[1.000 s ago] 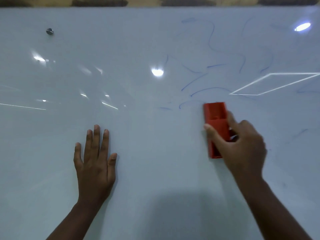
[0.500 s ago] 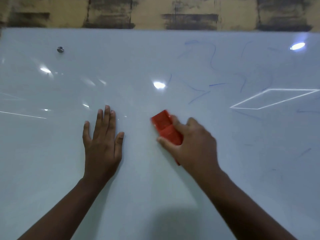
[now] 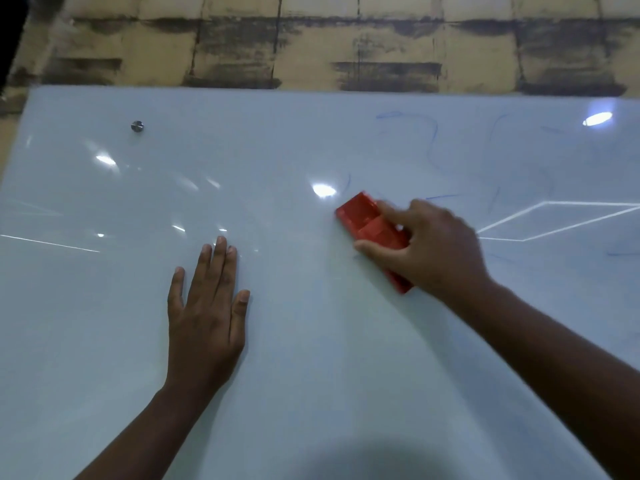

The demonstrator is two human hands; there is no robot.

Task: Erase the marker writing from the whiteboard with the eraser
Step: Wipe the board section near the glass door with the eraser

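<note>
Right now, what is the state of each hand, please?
Left hand: open, flat on the whiteboard, holding nothing.
Right hand: closed, gripping the red eraser against the whiteboard.

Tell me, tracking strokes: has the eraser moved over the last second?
Yes: the eraser slid left and upward, nearer the metal stud.

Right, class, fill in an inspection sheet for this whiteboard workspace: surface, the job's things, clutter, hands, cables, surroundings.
Surface: whiteboard, glossy, with light reflections.
Job's things: red eraser lies tilted on the board; faint blue marker strokes remain on the upper right.
Clutter: one small metal stud near the top left of the board.
Hands: left hand rests flat on the board, fingers straight; right hand grips the eraser.
Cables: nothing seen.
Surroundings: yellowish wall with dark smudges above the board.
</note>
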